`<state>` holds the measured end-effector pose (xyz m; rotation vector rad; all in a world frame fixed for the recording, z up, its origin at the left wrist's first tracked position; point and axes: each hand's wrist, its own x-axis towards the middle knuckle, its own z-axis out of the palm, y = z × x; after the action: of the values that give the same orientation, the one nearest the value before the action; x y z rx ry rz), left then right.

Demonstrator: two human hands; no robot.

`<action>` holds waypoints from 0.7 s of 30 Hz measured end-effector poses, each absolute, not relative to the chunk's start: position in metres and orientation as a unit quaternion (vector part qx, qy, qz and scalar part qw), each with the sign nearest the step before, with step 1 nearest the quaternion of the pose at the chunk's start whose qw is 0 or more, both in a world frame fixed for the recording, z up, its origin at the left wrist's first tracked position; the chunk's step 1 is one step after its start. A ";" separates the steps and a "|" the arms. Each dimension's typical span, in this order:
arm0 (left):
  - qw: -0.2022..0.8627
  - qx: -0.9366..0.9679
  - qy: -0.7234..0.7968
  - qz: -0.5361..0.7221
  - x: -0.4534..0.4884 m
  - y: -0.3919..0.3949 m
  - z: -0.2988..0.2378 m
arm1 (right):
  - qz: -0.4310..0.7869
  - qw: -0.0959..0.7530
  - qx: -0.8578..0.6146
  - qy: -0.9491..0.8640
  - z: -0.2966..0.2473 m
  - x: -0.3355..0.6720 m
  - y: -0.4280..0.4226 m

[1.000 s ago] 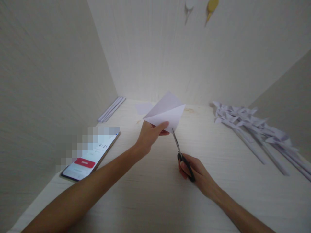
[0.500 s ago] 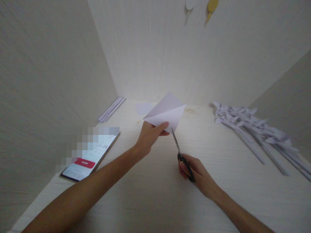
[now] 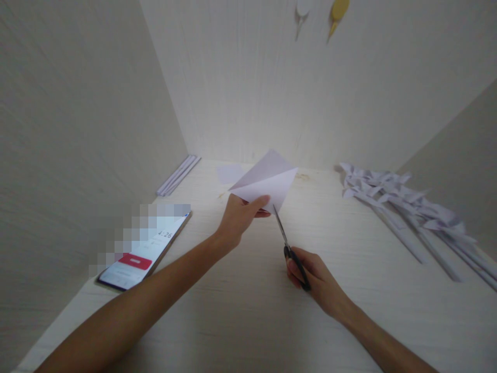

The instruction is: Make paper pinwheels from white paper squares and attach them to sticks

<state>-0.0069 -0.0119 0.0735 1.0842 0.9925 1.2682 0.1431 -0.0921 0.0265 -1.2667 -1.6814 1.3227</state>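
My left hand [image 3: 244, 215] pinches a creased square of white paper [image 3: 267, 181] by its near edge, thumb on top and fingers beneath. The paper is held up above the table, one corner pointing away from me. In my right hand [image 3: 310, 269] are scissors [image 3: 289, 248] with black handles. Their blades reach the paper's near corner, just right of my left thumb, and look closed or nearly closed on it. Whether the paper has a cut there is too small to tell.
A phone [image 3: 143, 254] with a lit screen lies left, beside my forearm. Behind it are rolled paper sticks [image 3: 178, 176]. Another paper sheet [image 3: 229, 173] lies at the back. Several paper pinwheels on sticks [image 3: 404, 202] are piled right. Two hooks [image 3: 337, 18] hang on the back wall.
Almost nothing differs. The scissors' tips have shifted very slightly left at the paper's corner, and the fingers of my right hand have moved a little on the handles.
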 end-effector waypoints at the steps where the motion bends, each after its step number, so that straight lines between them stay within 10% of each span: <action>1: 0.564 0.461 0.423 0.540 -0.007 -0.012 0.074 | 0.505 0.321 -0.483 -0.639 0.027 0.143 -0.092; 21: 0.578 0.459 0.425 0.524 -0.009 -0.009 0.075 | 0.502 0.339 -0.486 -0.630 0.024 0.144 -0.090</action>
<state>-0.0092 -0.0089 0.0750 1.0740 0.9941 1.2248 0.1439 -0.0900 0.0240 -1.2648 -1.6417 1.3067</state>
